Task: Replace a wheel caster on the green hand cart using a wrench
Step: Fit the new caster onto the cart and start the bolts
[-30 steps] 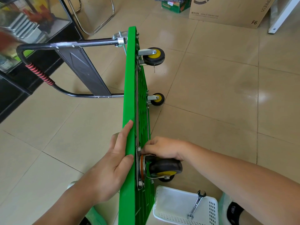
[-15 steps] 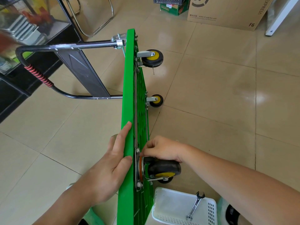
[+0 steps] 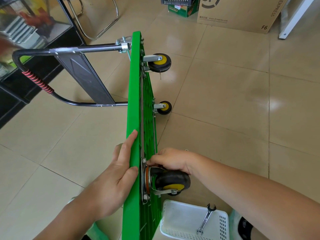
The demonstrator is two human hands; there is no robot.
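Observation:
The green hand cart [image 3: 134,104] stands on its side edge on the tiled floor, underside facing right. My left hand [image 3: 119,172] lies flat with straight fingers against the deck's top face and edge. A black caster with a yellow hub [image 3: 170,182] sits on its metal plate at the near end of the underside. My right hand [image 3: 170,161] curls its fingers at the top corner of that plate, pinching something small there; the fingertips hide it. A steel wrench [image 3: 207,219] lies in the white basket [image 3: 174,227], untouched.
Two more yellow-hub casters [image 3: 160,62] [image 3: 165,107] stick out at the cart's far end. The black folding handle [image 3: 34,80] with red grip reaches left. A cardboard box [image 3: 242,13], a chair frame [image 3: 103,23] and a glass cabinet [image 3: 26,32] stand at the back.
The view has tilted slightly, so the cart sits lower in frame. My right hand's fingers have shifted a little at the plate's top corner. My left hand stays put.

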